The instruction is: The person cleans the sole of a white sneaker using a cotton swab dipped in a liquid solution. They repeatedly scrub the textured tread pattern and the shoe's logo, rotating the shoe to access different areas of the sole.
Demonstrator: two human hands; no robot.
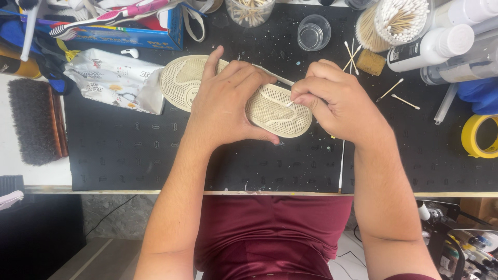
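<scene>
The right hand has its fingertips pinched shut on a thin cotton swab, the tip touching the tread at its nine o'clock. The left hand lies spread flat, clamping the upturned shoe sole to the black mat. The sole's long axis runs from ten to four o'clock, with bare mat towards six; jars and bottles crowd twelve to two.

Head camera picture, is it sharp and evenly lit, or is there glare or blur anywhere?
Head view: even, soft light, faint shadows under the left hand and right hand; shoe sole tread crisp; mild glare on white bottles; edges bend slightly.
</scene>
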